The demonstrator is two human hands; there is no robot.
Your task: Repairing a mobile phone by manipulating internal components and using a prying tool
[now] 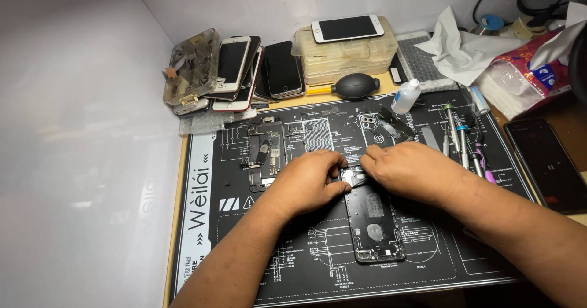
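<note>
— Black and printed with white diagrams, the rubber work mat (202, 222) covers most of the counter, and the dark opened phone housing (373, 222) lies lengthwise in its middle. Why there?

— Probably so that small parts stay on the mat's grippy surface. The housing lies flat, its open side up, its top end under both hands.

— What does the left hand (304, 183) do?

— It rests on the mat left of the housing's top end, fingers curled in toward a small silvery metal part (353, 176) at that end. The thumb and fingertips appear pinched on it, though the exact contact is partly hidden.

— And the right hand (408, 168)?

— It comes from the right, palm down, fingertips bent onto the same silvery part. The two hands nearly meet over it. Whether the right grip truly clamps the part or only presses on it cannot be told.

— So the part sits between the grips?

— Yes, right at the fingertips of both hands, on the housing's upper edge; the rest of the housing stretches toward the person, uncovered.

— Nearby?

— Stripped dark circuit boards (267, 152) lie on the mat just left of the left hand, slim metal screwdrivers (458, 140) to the right, a black rubber air blower (356, 86) and a stack of phones (244, 73) behind.
</note>
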